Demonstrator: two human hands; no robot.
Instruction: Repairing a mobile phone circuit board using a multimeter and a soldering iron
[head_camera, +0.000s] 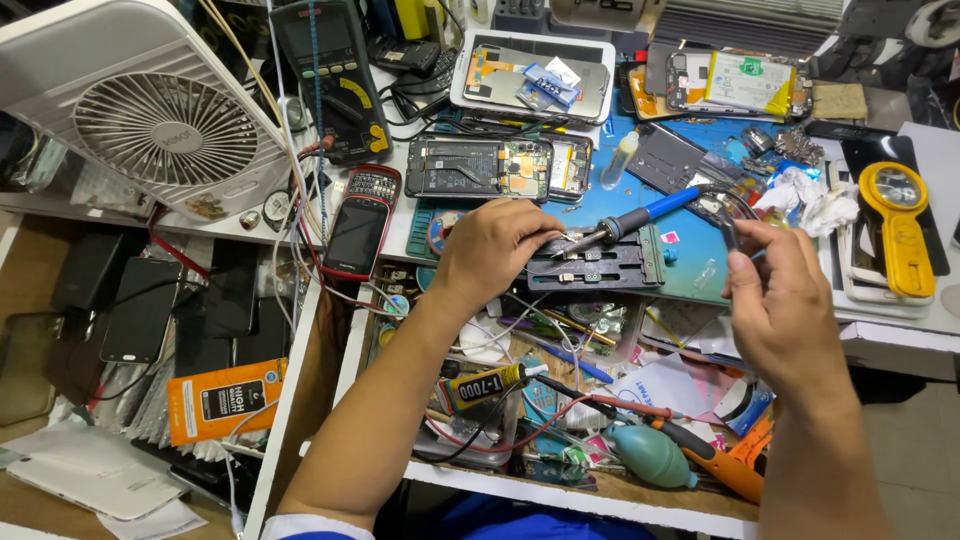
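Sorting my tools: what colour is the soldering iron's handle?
Blue, with a black collar: the soldering iron, clearest in the head view.

Illumination bright and even from overhead; shadows soft and short beneath the hands. Focus sharp at centre. Wide-angle distortion bends the frame edges, with mild overexposure on the white fan (150, 120).

Two bare arms come up from the bottom of the picture. The left hand (490, 250) and the right hand (785, 310) have no gloves, no rings and no watch. Both forearms are bare up to the elbows. Near the left elbow a little bit of white sleeve (300, 526) shows, with a blue edge, though most of it is cut off. Blue cloth (530, 522) below may be the person's clothes.
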